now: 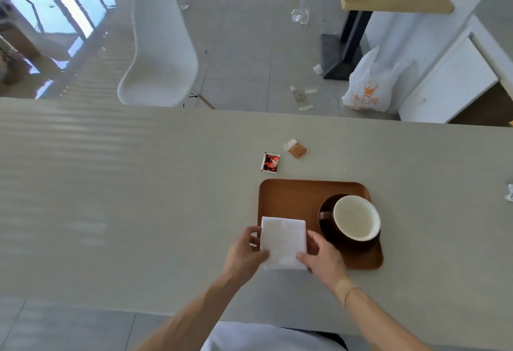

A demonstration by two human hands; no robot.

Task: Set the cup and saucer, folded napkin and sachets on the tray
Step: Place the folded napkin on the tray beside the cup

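Observation:
A brown tray (291, 198) lies on the grey table. On its right side a dark cup with a white inside (356, 217) stands on a dark saucer (327, 232). A white folded napkin (283, 242) covers the tray's near left corner. My left hand (244, 253) pinches the napkin's left edge and my right hand (322, 256) pinches its right edge. Two sachets lie on the table beyond the tray: a red and black sachet (270, 162) and an orange sachet (297, 149).
A crumpled white scrap (509, 192) sits at the table's right edge. Past the table's far edge are a white chair (161, 51), a plastic bag (372, 84) and litter on the floor.

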